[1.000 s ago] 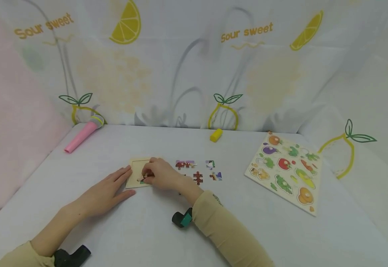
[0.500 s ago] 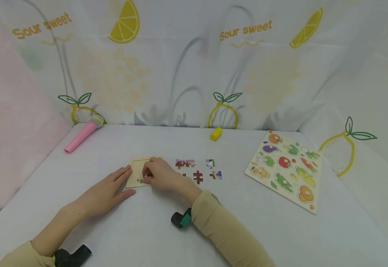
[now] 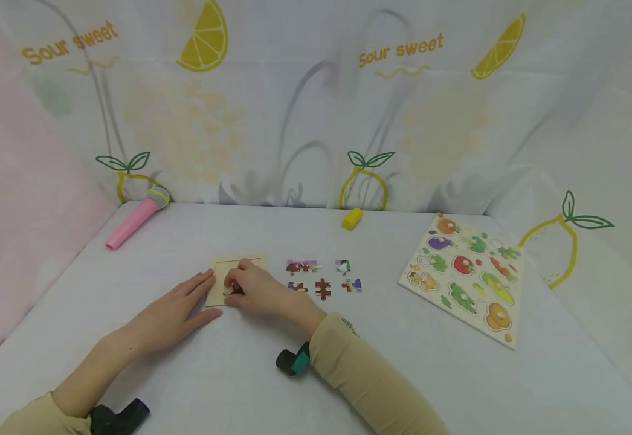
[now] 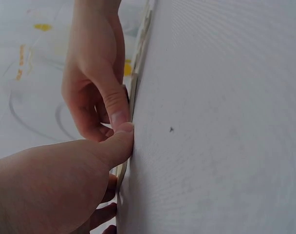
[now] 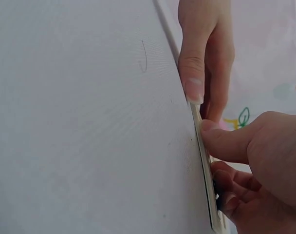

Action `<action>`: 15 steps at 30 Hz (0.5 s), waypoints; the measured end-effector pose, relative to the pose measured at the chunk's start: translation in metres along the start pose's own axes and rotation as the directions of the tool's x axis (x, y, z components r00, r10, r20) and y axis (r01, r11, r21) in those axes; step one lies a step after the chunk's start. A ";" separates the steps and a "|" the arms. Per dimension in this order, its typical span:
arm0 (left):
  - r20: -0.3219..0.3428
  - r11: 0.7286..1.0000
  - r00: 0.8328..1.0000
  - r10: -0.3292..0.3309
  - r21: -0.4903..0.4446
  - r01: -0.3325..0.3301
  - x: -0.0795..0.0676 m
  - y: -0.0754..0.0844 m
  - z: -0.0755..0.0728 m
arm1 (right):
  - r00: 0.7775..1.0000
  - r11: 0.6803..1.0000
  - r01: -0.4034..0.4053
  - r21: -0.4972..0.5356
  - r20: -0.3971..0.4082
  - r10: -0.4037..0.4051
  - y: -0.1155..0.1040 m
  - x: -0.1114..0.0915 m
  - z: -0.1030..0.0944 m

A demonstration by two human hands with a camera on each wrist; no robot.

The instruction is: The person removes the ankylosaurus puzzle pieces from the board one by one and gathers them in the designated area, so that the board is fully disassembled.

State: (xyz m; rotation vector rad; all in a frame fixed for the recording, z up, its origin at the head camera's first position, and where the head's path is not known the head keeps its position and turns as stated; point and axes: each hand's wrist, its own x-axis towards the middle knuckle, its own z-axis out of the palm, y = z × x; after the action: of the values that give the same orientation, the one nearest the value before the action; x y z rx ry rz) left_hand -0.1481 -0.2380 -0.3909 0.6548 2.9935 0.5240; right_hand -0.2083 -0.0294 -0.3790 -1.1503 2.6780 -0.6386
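A small wooden puzzle tray (image 3: pixel 216 295) lies on the white table in front of me in the head view. My left hand (image 3: pixel 177 309) lies flat, straight fingertips at the tray's left edge and thumb by its near left corner. My right hand (image 3: pixel 258 290) is over the tray with bent fingers, pinching a reddish-brown jigsaw piece (image 3: pixel 234 288) low inside the frame. That hand covers much of the piece. In the right wrist view the right thumb (image 5: pixel 226 141) touches the tray edge (image 5: pixel 206 183), and the fingertips meet something dark, partly hidden.
Several loose jigsaw pieces (image 3: pixel 323 289) lie right of the tray. Farther right is a vegetable peg puzzle board (image 3: pixel 465 284). A pink toy microphone (image 3: pixel 136 219) is at the back left, a yellow cylinder (image 3: pixel 351 219) at the back. Printed cloth (image 3: pixel 272 121) hangs behind the table.
My right hand has slid slightly left across the tray, uncovering more of its right side and a loose jigsaw piece beside it. The left hand has stayed in place.
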 end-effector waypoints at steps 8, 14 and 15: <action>-0.001 1.000 1.000 0.005 -0.004 -0.005 0.000 0.001 -0.001 | 0.999 0.998 -0.049 0.026 0.004 0.049 0.000 0.001 0.002; 0.006 1.000 1.000 0.000 0.000 0.000 0.001 0.000 0.001 | 0.999 0.999 -0.042 0.003 -0.009 0.042 -0.001 0.001 0.003; 0.007 1.000 1.000 -0.001 0.001 0.001 0.001 -0.001 0.001 | 0.999 0.999 -0.039 0.001 -0.013 0.039 -0.001 0.000 0.003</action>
State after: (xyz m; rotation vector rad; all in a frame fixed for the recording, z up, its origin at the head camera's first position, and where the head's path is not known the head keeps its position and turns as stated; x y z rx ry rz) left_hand -0.1492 -0.2377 -0.3917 0.6538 2.9877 0.5192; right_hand -0.2072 -0.0312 -0.3815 -1.0947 2.7033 -0.6433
